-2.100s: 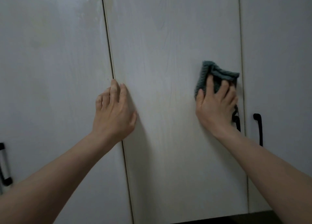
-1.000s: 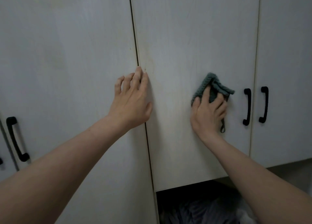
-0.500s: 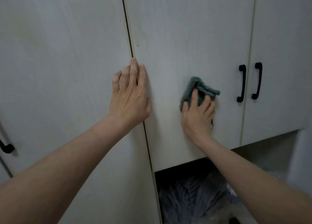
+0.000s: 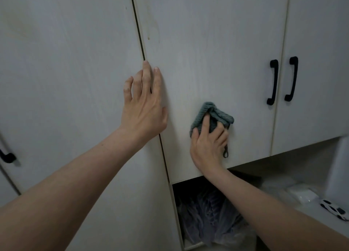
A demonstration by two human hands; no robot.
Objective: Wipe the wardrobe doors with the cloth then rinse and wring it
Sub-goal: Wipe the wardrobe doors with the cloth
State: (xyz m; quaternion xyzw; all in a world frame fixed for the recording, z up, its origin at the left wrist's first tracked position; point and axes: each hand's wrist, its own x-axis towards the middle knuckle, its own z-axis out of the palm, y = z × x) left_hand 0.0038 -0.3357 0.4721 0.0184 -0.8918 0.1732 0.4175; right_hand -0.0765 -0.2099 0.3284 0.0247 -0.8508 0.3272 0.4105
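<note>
My right hand (image 4: 208, 146) presses the cloth (image 4: 212, 116) flat against the middle door (image 4: 217, 52), low on the panel and near its bottom edge; the fingers are spread over the bunched green fabric and curled just enough to pin it, with the thumb at its left edge, so I judge the grip is meant for rubbing rather than carrying; a small loop (image 4: 225, 153) hangs from the cloth beside my palm. My left hand (image 4: 144, 107) lies open, fingers straight and together, across the seam between the left door (image 4: 66, 71) and the middle one; I take that as a brace, steadying me and keeping the panel from flexing while the other hand pushes. Two black handles (image 4: 272, 82) sit well to the right of the cloth, one on each side of the next seam; that strip looks not yet reached. A faint stain (image 4: 153, 31) shows higher up near the left seam. Wiping is the step in hand; rinsing and wringing remain, and no sink is in view.
</note>
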